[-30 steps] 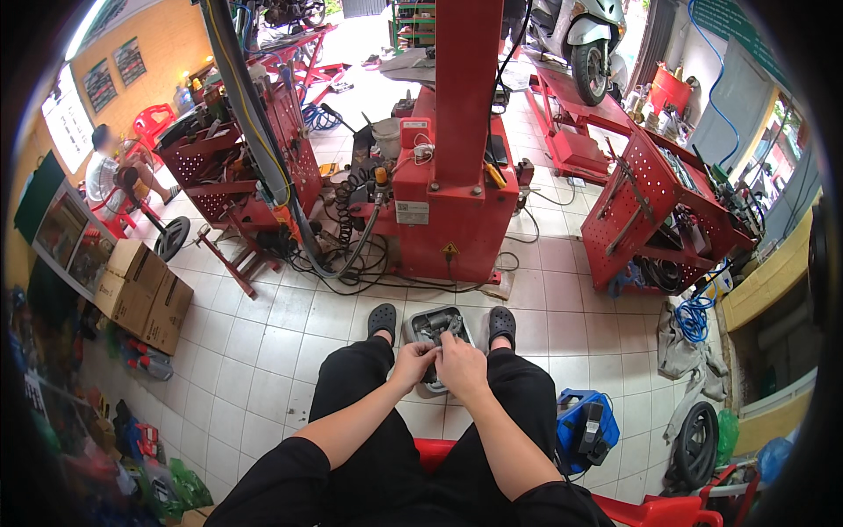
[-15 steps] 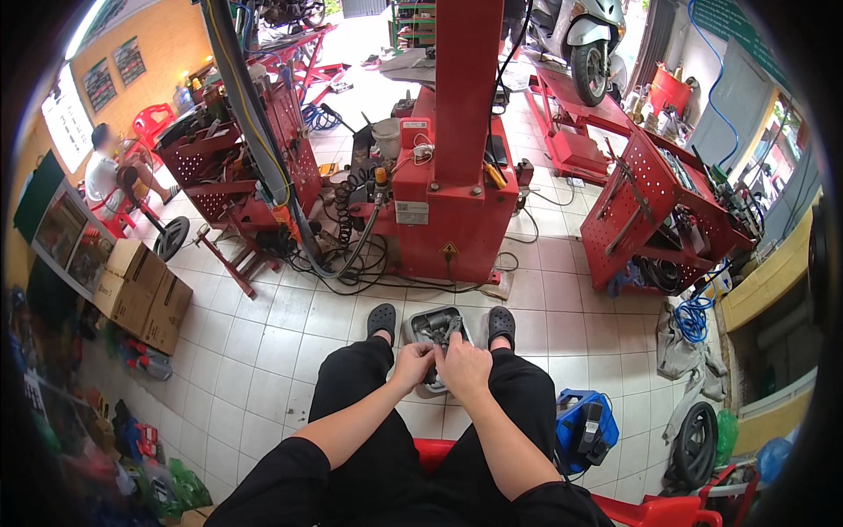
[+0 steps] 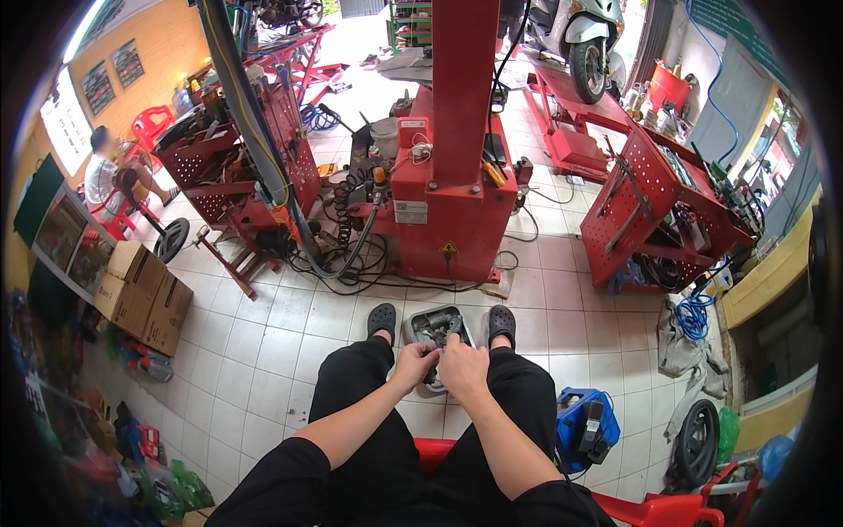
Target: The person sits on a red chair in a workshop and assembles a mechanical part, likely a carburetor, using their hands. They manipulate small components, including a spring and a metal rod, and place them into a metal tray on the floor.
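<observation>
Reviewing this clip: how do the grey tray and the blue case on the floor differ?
Colour: the tray is grey, while the case is blue with a black item against it.
Place: the tray lies between the person's shoes, the case beyond the right leg.
Hands: the left hand and right hand overlap the tray in view; neither is at the case.
Shared: both are on the tiled floor.

Lower centre: one left hand (image 3: 414,365), one right hand (image 3: 463,367), two dark clogs (image 3: 382,317), one tray (image 3: 409,332). Upper left: two posters (image 3: 128,61), one seated person (image 3: 102,180). Upper right: one raised scooter (image 3: 594,35), one red drum (image 3: 667,90).
</observation>
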`<control>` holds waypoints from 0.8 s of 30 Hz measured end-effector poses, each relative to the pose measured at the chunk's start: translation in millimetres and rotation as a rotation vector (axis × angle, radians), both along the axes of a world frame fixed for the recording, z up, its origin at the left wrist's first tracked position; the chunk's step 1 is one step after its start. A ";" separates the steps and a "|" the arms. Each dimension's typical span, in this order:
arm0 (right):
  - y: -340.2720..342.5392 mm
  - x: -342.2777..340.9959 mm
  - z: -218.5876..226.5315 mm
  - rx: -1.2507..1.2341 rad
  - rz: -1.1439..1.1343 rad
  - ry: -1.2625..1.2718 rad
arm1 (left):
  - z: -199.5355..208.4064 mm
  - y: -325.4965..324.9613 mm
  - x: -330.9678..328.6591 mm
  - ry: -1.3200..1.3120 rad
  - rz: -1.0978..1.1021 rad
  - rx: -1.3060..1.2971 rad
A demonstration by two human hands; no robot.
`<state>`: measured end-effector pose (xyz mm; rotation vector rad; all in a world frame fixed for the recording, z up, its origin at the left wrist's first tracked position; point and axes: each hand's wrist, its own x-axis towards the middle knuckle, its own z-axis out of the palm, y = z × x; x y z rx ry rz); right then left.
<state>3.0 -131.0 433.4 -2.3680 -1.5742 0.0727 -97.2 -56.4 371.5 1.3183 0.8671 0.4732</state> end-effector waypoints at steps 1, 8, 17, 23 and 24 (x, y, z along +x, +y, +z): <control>0.2 -0.6 1.8 -0.034 -0.010 0.006 | -6.2 0.8 -0.3 -0.011 0.010 0.011; -0.9 -0.9 4.3 0.032 -0.008 -0.061 | -18.9 3.7 0.8 0.002 -0.017 0.033; -1.0 -3.7 12.9 -0.036 -0.024 -0.032 | -15.2 1.9 0.1 -0.017 0.016 0.057; 1.0 -3.8 12.4 -0.172 -0.082 0.034 | -21.1 3.9 -1.1 0.013 -0.013 0.088; 0.7 -3.9 15.8 -0.205 -0.093 0.052 | -21.2 4.1 -1.4 0.020 -0.010 0.098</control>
